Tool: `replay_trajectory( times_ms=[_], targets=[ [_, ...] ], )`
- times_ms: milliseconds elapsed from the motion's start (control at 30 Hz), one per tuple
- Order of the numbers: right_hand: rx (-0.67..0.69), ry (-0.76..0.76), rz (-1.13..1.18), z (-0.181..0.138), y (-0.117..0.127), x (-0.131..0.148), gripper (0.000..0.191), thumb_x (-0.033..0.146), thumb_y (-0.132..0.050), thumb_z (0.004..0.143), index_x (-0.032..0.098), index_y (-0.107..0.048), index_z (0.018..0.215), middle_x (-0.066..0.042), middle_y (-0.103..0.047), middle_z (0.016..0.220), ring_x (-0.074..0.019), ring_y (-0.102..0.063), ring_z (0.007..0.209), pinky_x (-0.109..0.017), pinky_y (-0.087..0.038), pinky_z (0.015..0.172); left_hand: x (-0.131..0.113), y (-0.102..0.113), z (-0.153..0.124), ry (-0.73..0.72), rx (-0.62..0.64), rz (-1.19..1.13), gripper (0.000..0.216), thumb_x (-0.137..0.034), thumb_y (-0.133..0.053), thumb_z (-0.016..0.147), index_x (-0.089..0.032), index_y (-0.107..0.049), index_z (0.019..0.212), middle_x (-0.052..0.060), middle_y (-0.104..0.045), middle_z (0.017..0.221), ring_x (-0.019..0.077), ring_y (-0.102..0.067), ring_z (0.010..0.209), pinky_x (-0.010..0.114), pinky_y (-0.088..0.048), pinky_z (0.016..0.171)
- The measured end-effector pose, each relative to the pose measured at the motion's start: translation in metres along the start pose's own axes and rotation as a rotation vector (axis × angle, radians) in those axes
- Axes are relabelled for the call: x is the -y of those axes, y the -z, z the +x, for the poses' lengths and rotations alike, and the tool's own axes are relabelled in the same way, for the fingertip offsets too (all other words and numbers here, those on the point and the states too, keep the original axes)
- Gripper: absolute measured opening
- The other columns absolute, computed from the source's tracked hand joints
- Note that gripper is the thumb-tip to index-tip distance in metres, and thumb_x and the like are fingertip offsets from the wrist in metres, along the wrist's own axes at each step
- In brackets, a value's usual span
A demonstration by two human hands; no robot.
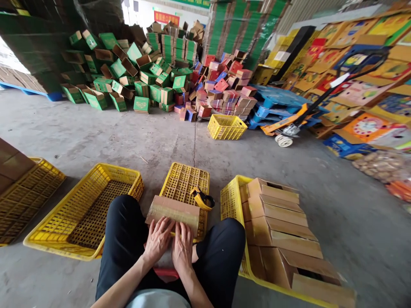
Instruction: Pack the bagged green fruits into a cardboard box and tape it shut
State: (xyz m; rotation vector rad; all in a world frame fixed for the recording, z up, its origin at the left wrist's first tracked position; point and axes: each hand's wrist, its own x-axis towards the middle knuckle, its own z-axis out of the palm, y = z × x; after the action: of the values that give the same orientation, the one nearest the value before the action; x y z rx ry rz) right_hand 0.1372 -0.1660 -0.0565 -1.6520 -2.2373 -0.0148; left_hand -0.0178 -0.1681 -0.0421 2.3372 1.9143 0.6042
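Observation:
A cardboard box [175,210] with clear tape along its upper face rests on an upturned yellow crate [184,177] between my knees. My left hand [158,240] lies on the near edge of the box, fingers stretched out and fairly flat. Beside it, my right hand [182,248] also rests there with its fingers extended forward. Neither hand is wrapped around anything. A yellow-and-black tape dispenser [202,199] sits on the crate just past the box's right end. The underside of the box is hidden.
On my left stands a yellow basket [86,209]; on my right, another basket [231,205] holds several cardboard boxes [282,214]. Farther off are a yellow crate [227,127], piled green boxes [141,104], blue pallets [279,100] and an orange pallet jack [289,126].

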Motion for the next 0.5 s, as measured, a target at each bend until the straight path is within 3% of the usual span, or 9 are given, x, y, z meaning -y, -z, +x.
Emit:
replay_trajectory(
  times_ms=[267, 500],
  targets=[
    [-0.029, -0.081, -0.056, -0.005, 0.021, -0.032, 0.049, 0.035, -0.031, 0.111, 0.026, -0.054, 0.154, -0.014, -0.061, 0.146, -0.0306, -0.06, 0.131, -0.051, -0.041, 0.115, 0.03, 0.016, 0.0, 0.126, -0.043, 0.02, 0.044, -0.037, -0.047, 0.108, -0.033, -0.06, 0.15, 0.009, -0.067, 0.143, 0.0295, -0.056, 0.136, 0.061, -0.025, 0.126],
    [-0.04, -0.077, -0.062, 0.02, 0.022, -0.033, 0.047, 0.039, -0.036, 0.11, 0.027, -0.063, 0.146, -0.015, -0.062, 0.142, -0.0349, -0.058, 0.125, -0.053, -0.046, 0.109, 0.011, 0.0, 0.02, 0.105, -0.099, 0.053, 0.045, -0.039, -0.054, 0.104, -0.026, -0.066, 0.146, 0.018, -0.059, 0.149, 0.0367, -0.046, 0.146, 0.06, -0.033, 0.122]
  ],
)
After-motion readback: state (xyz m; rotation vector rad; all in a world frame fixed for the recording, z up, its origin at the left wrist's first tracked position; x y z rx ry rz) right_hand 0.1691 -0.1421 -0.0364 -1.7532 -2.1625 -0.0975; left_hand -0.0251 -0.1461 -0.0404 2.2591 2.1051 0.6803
